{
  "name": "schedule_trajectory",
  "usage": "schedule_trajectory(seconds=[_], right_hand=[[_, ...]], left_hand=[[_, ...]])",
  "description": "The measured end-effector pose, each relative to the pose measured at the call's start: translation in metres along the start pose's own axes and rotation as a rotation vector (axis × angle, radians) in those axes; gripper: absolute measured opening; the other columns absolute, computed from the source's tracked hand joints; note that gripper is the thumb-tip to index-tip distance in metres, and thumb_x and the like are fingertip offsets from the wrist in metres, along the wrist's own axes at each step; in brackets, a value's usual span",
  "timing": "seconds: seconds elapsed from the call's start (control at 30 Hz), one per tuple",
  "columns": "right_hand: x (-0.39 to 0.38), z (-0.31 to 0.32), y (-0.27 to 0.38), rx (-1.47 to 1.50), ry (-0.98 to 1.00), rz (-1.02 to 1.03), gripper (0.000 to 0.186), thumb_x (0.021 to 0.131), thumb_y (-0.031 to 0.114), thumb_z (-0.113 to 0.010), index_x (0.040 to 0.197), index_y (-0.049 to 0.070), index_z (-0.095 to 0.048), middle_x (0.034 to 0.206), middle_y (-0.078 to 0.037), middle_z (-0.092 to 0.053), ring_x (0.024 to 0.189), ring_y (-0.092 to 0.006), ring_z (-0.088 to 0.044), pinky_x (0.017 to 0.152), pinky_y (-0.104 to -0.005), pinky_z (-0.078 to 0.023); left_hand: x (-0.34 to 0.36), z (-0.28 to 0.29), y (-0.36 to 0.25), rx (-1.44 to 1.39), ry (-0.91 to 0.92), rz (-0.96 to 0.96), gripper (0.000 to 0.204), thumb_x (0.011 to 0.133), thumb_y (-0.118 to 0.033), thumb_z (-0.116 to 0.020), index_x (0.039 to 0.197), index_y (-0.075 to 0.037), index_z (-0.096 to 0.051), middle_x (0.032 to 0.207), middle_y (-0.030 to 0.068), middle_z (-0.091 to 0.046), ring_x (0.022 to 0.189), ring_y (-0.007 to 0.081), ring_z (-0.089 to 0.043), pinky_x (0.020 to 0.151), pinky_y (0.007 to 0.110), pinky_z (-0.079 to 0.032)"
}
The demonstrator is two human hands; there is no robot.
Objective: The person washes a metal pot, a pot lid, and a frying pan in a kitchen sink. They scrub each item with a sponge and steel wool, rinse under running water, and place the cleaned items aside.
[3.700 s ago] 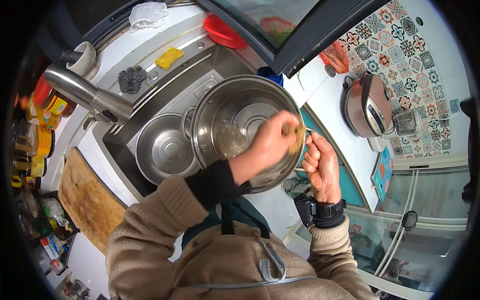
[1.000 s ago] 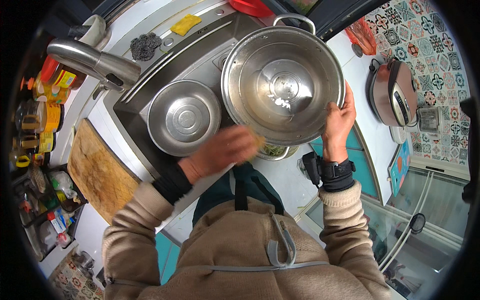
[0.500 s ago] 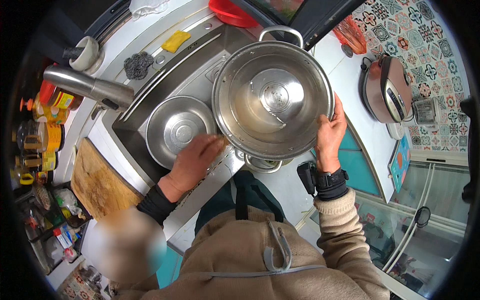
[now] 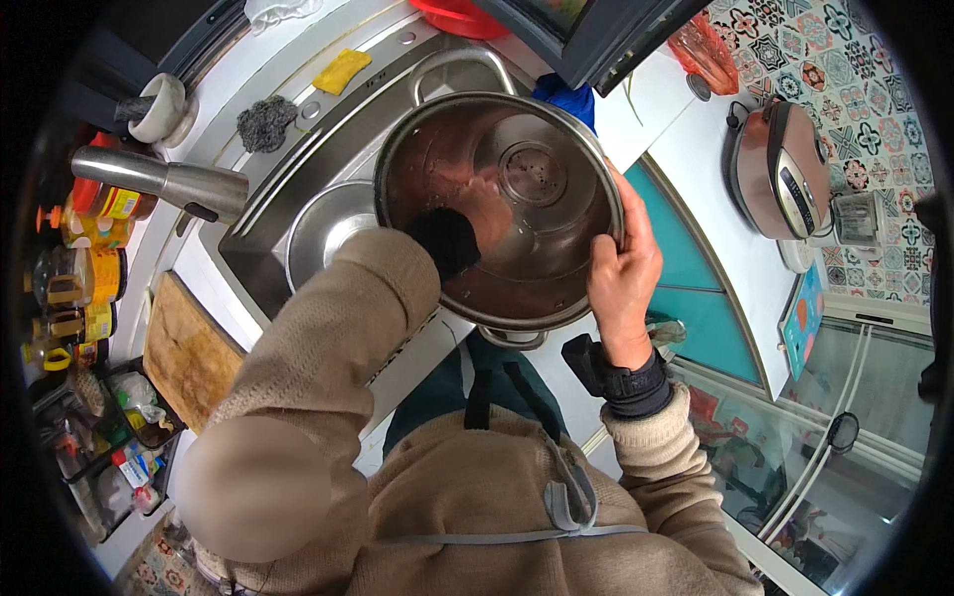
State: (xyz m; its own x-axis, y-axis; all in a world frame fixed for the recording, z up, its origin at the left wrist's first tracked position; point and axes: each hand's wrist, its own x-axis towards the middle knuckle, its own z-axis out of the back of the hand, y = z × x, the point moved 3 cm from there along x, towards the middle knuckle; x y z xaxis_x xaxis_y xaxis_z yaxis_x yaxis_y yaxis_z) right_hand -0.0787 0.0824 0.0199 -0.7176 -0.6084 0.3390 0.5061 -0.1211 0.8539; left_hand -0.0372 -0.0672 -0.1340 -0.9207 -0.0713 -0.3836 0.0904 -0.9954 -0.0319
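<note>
Pot [image 4: 545, 217] is above the right edge of the sink [image 4: 260, 243]. The hands are apart: the right hand [image 4: 628, 268] is clamped on the pot's right rim, while the left hand [image 4: 484, 214] reaches inside, too blurred to tell whether it grips anything. A bowl [image 4: 326, 230] lies in the sink. Along the sink's back edge are a scouring pad [image 4: 265, 124] and a yellow cloth [image 4: 342, 72]

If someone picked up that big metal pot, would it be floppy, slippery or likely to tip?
The big metal pot is probably stiff: its wall shows no bend where the right hand grasps it. Its inside looks wet and shiny, so it may be slippery. Being wide, it could tip if lifted from one side alone.
</note>
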Motion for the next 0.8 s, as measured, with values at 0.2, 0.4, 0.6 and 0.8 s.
schedule_trajectory(seconds=[0.2, 0.4, 0.6, 0.8], right_hand=[[0.009, -0.007, -0.001, 0.048, -0.025, 0.021, 0.064, 0.064, -0.016, -0.034, 0.122, 0.001, -0.055, 0.124, -0.016, -0.058, 0.124, -0.0287, -0.05, 0.106, -0.0341, -0.035], [0.006, -0.015, 0.003, -0.051, 0.002, 0.102, 0.063, 0.065, -0.016, -0.034, 0.122, 0.001, -0.056, 0.122, -0.016, -0.059, 0.121, -0.0289, -0.052, 0.104, -0.0338, -0.037], [0.005, -0.005, -0.003, 0.004, -0.015, 0.027, 0.064, 0.066, -0.016, -0.034, 0.124, 0.002, -0.055, 0.122, -0.012, -0.059, 0.118, -0.0218, -0.054, 0.1, -0.0299, -0.04], [0.008, -0.007, -0.004, 0.045, -0.016, -0.075, 0.064, 0.068, -0.015, -0.035, 0.125, 0.004, -0.056, 0.123, -0.009, -0.059, 0.115, -0.0148, -0.053, 0.094, -0.023, -0.04]], left_hand=[[0.016, 0.009, -0.066, -0.94, -0.194, -0.221, 0.028, 0.08, -0.011, -0.056, 0.103, 0.001, -0.064, 0.107, 0.0243, -0.062, 0.104, 0.0358, -0.057, 0.086, 0.044, -0.045], [-0.069, 0.046, -0.093, -1.303, -0.825, -0.181, 0.031, 0.083, -0.011, -0.054, 0.112, -0.001, -0.055, 0.108, 0.0209, -0.06, 0.103, 0.0382, -0.054, 0.089, 0.045, -0.042], [-0.137, -0.019, 0.005, -0.135, -0.617, -0.085, 0.031, 0.086, -0.016, -0.05, 0.113, -0.011, -0.062, 0.114, 0.0091, -0.06, 0.113, 0.0269, -0.051, 0.106, 0.05, -0.029], [-0.1, -0.007, -0.072, -0.865, -0.222, 0.11, 0.036, 0.086, -0.01, -0.048, 0.121, -0.005, -0.05, 0.118, 0.0173, -0.053, 0.108, 0.0363, -0.053, 0.093, 0.045, -0.042]])
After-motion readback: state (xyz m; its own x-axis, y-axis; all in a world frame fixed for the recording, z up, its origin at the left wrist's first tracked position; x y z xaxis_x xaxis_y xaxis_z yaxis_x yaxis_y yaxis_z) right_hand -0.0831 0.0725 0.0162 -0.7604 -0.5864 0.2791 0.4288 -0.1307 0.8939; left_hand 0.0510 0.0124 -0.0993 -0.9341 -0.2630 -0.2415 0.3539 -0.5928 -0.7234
